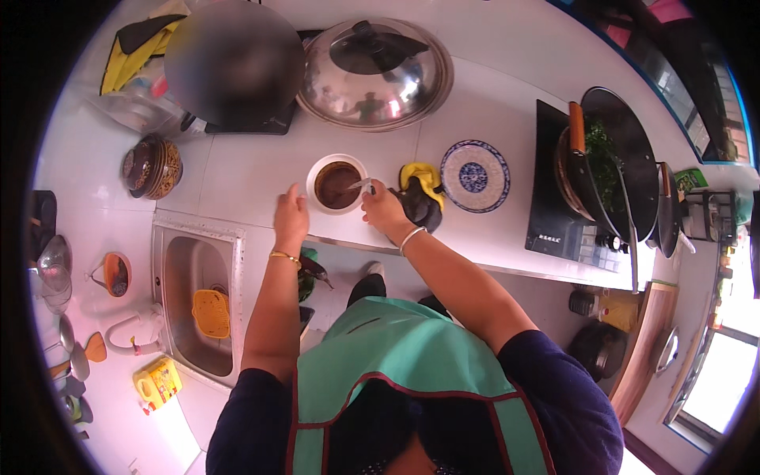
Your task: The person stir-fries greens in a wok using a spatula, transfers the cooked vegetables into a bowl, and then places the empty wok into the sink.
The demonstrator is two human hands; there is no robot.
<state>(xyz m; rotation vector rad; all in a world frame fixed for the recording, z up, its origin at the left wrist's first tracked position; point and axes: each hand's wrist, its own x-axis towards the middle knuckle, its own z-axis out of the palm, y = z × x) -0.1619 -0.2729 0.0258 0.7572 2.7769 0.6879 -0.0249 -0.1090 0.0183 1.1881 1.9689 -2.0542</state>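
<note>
A white bowl point(315, 195) with dark brown liquid point(336, 180) stands near the counter's front edge. My right hand point(385, 209) is closed on the handle of a pale spoon point(359, 184), whose far end reaches into the bowl. My left hand point(291, 215) hovers just left of the bowl, apart from it, fingers loosely stretched and slightly blurred, with nothing seen in them. Right beside my right hand lies a black and yellow cloth or mitt point(421, 195), partly hidden by the wrist. Further right lies a blue-and-white patterned plate point(473, 177).
A large domed metal lid point(376, 73) sits at the back; a blurred patch covers what is left of it. Brown patterned bowls point(152, 167) stand left. The sink point(176, 269) holds a yellow basket point(210, 313). On the right cooktop point(548, 198), a wok point(641, 150) contains leafy greens point(603, 170).
</note>
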